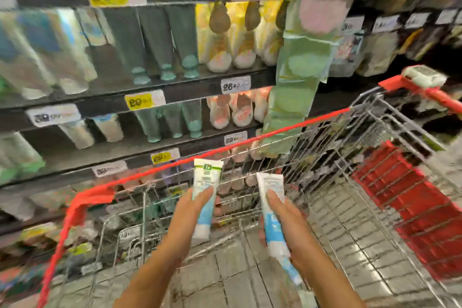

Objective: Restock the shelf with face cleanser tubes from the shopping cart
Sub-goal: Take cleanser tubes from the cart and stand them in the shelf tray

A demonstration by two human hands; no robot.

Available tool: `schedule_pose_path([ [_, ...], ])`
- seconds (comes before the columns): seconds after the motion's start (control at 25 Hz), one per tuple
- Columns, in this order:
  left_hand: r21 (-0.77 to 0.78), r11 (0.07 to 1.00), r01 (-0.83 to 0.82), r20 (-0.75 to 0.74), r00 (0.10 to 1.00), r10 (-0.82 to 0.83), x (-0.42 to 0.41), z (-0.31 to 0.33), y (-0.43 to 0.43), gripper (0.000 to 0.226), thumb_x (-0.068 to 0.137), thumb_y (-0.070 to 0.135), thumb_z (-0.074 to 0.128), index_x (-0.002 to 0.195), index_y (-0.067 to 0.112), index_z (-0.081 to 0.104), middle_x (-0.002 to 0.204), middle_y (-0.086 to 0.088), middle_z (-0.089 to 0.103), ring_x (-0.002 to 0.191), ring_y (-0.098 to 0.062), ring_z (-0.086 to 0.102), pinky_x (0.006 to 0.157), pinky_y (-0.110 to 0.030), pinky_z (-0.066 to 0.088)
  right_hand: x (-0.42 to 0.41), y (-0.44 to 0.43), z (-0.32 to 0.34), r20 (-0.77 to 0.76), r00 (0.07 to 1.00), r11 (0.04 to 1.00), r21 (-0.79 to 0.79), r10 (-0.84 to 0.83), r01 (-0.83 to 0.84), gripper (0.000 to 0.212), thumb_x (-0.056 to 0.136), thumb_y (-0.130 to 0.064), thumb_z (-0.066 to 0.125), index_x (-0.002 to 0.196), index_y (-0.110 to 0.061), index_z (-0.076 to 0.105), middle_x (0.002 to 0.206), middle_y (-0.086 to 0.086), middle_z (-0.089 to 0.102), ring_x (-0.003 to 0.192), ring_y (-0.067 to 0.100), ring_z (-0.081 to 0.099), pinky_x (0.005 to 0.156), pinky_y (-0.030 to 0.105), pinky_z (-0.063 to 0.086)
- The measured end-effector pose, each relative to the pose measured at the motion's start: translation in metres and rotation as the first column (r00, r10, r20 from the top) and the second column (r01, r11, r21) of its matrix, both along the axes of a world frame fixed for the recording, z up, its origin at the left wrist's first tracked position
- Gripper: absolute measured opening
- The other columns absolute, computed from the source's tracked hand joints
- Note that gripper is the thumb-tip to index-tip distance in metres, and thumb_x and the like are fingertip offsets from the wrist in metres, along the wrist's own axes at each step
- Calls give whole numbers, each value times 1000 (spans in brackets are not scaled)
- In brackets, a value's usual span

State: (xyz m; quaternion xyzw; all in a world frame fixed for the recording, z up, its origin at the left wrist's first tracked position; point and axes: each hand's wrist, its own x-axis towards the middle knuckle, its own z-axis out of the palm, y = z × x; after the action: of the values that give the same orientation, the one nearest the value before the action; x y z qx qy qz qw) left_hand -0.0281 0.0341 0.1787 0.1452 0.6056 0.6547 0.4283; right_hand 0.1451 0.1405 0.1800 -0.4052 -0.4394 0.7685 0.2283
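My left hand (192, 210) grips a white and light-blue face cleanser tube (206, 197), held upright with its cap down, over the wire shopping cart (155, 172). A second tube of the same kind (271, 187) is in my right hand (285, 217), its printed back facing me. Another tube end (290, 270) shows below my right hand; whether the hand holds it I cannot tell. Both hands hover above the cart's basket. The shelf (150, 92) with rows of tubes stands behind the cart, at the left and centre.
The cart has a red rim and a red plastic child-seat flap (412, 207) at the right. Shelf rows hold teal, white and yellow tubes with price tags. A strip of green hanging packets (300, 70) dangles at the shelf's right end. Tiled floor shows through the basket.
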Motion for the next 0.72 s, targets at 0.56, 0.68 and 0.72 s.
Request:
schedule_pose_path([
  [0.56, 190, 779, -597, -7, 793, 609, 62, 79, -220, 14, 84, 23, 59, 94, 13, 62, 67, 1, 68, 50, -9, 61, 44, -19, 48, -40, -172, 99, -128, 800, 806, 198, 586, -558, 43, 66, -42, 72, 100, -19, 57, 72, 10, 56, 47, 19, 55, 43, 26, 47],
  [0.68, 223, 712, -666, -30, 725, 688, 58, 90, -292, 28, 76, 30, 63, 99, 14, 62, 73, -4, 69, 55, -14, 64, 47, -22, 50, -65, -238, 110, -113, 704, 704, 266, 701, -658, 56, 62, -15, 83, 107, -16, 49, 81, 11, 60, 43, 18, 55, 39, 26, 47],
  [0.72, 222, 693, -686, -41, 704, 709, 57, 92, -316, 34, 73, 33, 64, 100, 14, 62, 75, -4, 69, 57, -14, 65, 48, -23, 51, -74, -260, 112, -96, 688, 682, 286, 720, -674, 59, 64, -7, 82, 109, -14, 44, 83, 13, 60, 41, 18, 55, 38, 26, 46],
])
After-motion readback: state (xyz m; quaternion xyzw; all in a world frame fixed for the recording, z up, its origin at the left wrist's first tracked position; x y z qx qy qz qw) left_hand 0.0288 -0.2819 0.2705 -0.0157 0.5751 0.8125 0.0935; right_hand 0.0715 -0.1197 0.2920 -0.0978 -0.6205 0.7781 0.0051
